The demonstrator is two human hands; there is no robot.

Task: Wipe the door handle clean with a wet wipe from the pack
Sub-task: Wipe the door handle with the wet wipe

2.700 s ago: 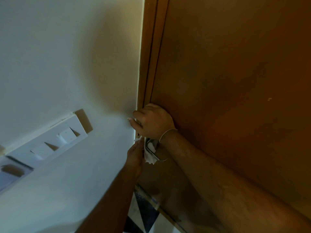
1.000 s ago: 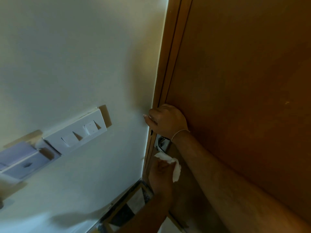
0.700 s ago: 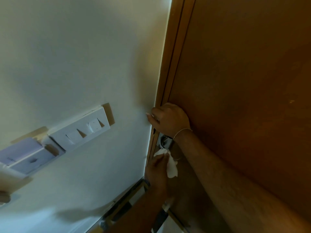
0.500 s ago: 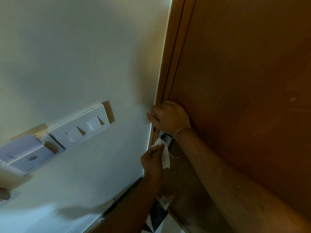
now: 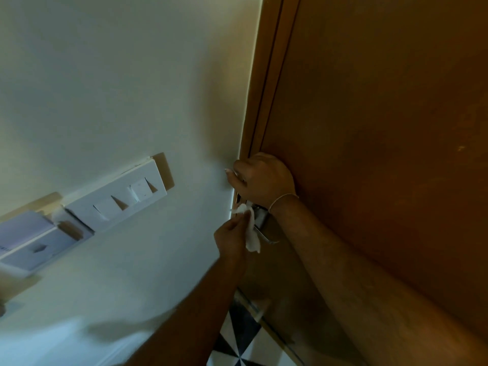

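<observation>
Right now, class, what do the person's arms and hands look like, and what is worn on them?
Both forearms are bare, with no sleeves or gloves in view. The right hand has a thin, pale bangle at the wrist. The left hand wears nothing visible.

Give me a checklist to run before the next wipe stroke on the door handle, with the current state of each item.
1. Wipe in hand: ok. The left hand pinches the white wipe.
2. Wipe at the handle: ok. It sits against the metal handle, just below the right hand.
3. Door steadied: ok. The right hand grips the edge of the door, near the frame.
4. Handle clear to wipe: not ok. The right wrist and the wipe cover most of it.
5. Handle clean: cannot tell. Too little metal shows.
6. Wipe still wet: cannot tell.
</observation>
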